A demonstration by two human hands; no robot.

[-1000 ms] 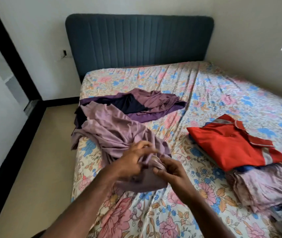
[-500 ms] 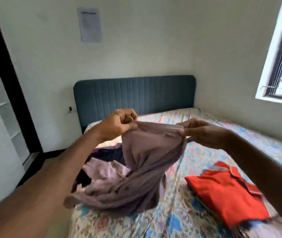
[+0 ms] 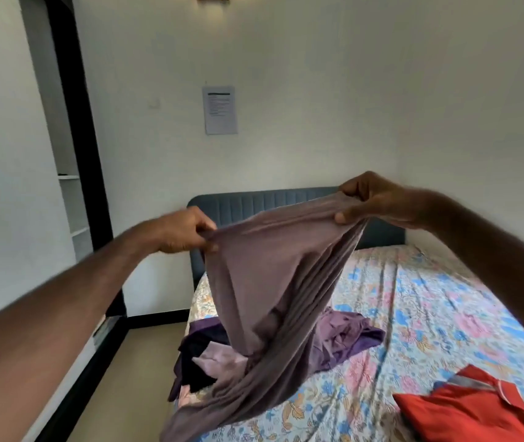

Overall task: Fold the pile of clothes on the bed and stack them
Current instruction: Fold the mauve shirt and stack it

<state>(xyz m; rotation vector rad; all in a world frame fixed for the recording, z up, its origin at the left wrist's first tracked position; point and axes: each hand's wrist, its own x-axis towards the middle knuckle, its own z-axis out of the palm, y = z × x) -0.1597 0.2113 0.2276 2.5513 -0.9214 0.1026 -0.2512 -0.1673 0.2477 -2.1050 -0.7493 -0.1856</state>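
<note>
A mauve garment [image 3: 267, 282] hangs in the air over the bed, its top edge stretched between both hands. My left hand [image 3: 187, 232] pinches its left end and my right hand [image 3: 369, 199], held higher, grips its right end. The lower part of the garment trails down onto the floral sheet [image 3: 429, 314]. Behind it lies the unfolded pile of purple, dark and pink clothes [image 3: 340, 339]. A folded red shirt [image 3: 477, 409] lies at the bottom right of the bed.
A blue padded headboard [image 3: 254, 202] stands against the white wall, with a paper notice [image 3: 220, 110] above it. A dark door frame [image 3: 72, 122] and shelves are on the left, with a strip of tan floor [image 3: 139, 378] beside the bed.
Both hands have lifted the mauve garment from the bed and moved apart, stretching its top edge. The view has tilted upward, so less of the folded stack shows.
</note>
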